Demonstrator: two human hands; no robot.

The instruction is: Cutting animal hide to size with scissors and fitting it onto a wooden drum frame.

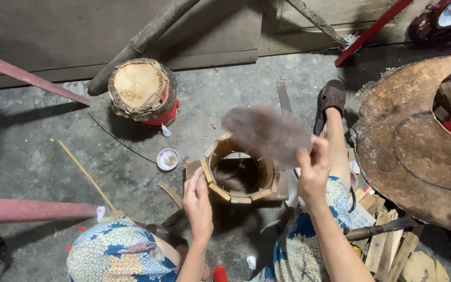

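Note:
An open wooden drum shell (239, 174) made of staves stands on a wooden block on the concrete floor between my knees. My left hand (198, 201) rests flat against the shell's left side. Above its right rim, my right hand (313, 169) holds up a round piece of grey hide (266, 133), which is blurred. The inside of the shell is dark and hollow.
A finished small drum (143, 90) with a red base stands at the back. A small dish (167, 159) lies near it. A large round hide sheet (411, 146) with a cut-out lies at the right. Wood scraps (387, 245), a saw blade (284, 97), red bars and bamboo poles surround me.

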